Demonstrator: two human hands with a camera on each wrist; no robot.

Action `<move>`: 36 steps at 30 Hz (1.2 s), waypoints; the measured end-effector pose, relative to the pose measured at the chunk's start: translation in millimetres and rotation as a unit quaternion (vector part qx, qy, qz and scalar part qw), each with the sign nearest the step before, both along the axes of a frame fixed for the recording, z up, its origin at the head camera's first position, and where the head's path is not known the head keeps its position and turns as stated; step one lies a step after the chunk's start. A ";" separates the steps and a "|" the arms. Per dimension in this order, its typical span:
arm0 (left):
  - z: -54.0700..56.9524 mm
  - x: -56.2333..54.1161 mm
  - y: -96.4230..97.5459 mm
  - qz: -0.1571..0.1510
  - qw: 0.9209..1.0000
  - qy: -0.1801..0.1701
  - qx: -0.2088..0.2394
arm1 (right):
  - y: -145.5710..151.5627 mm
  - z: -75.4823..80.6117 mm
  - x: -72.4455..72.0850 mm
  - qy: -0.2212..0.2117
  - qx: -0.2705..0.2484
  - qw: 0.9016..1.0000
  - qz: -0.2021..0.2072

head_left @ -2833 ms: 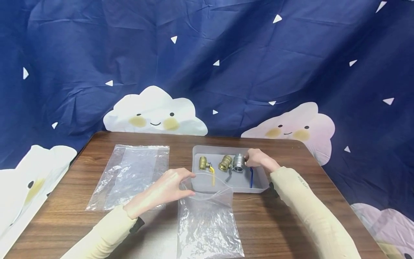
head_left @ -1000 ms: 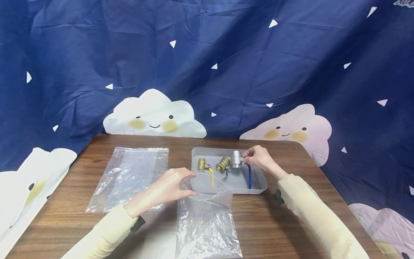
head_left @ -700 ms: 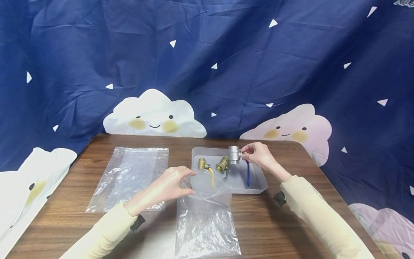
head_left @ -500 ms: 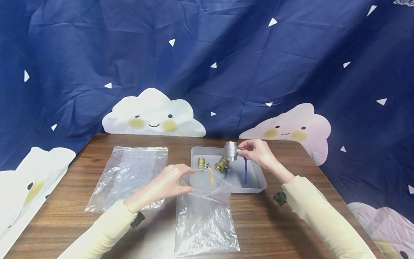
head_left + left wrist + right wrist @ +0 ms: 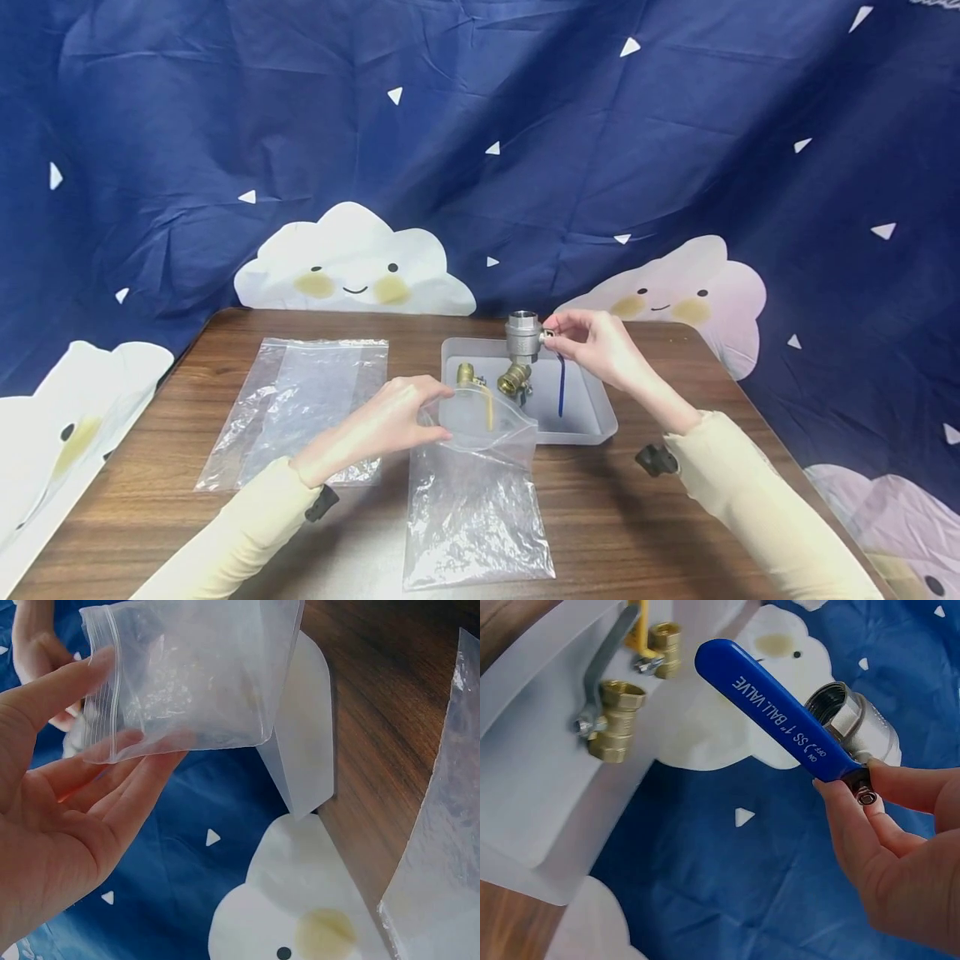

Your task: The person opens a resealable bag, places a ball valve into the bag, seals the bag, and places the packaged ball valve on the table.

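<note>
Gaping bag (image 5: 476, 512) offers passage (brass valves (image 5: 513, 381) partly obstruct tray (image 5: 588, 412)).

On the blue handle (image 5: 772, 709) — white "SS 1" BALL VALVE", then smaller "ON" and "OFF" lettering

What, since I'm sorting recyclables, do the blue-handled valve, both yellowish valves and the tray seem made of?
Blue-handled valve: shiny, silvery metal, likely stainless steel, as its lever reads "SS"; the lever's smooth blue coating may be plastic.
Yellowish valves: probably brass, from their golden sheen.
Tray: matte, probably plastic, its walls cloudy.
</note>
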State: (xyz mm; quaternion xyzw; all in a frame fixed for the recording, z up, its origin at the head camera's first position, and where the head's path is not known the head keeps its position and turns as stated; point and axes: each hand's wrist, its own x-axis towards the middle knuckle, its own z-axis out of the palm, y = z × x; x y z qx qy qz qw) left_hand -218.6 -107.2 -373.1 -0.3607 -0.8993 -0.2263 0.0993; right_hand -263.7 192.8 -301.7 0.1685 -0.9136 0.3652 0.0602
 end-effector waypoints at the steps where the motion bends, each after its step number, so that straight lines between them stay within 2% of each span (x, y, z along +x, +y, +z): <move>1: 0.3 -0.1 0.6 0.000 1.000 -0.002 0.000 | -1.2 2.0 2.2 0.006 0.002 1.000 0.002; 10: 3.2 0.0 3.4 -0.003 1.000 -0.022 0.003 | -13.5 16.8 22.0 0.040 0.000 0.999 0.021; 20: 3.6 -0.9 4.8 -0.006 1.000 -0.017 0.015 | -30.1 26.3 41.6 0.080 -0.041 0.994 0.063; 30: 8.2 1.4 6.0 -0.010 1.000 -0.011 0.023 | -43.6 28.5 53.2 0.102 -0.076 0.987 0.095; 36: 9.8 0.7 5.1 -0.025 0.998 -0.024 0.044 | -47.3 18.9 53.2 0.113 -0.083 0.984 0.111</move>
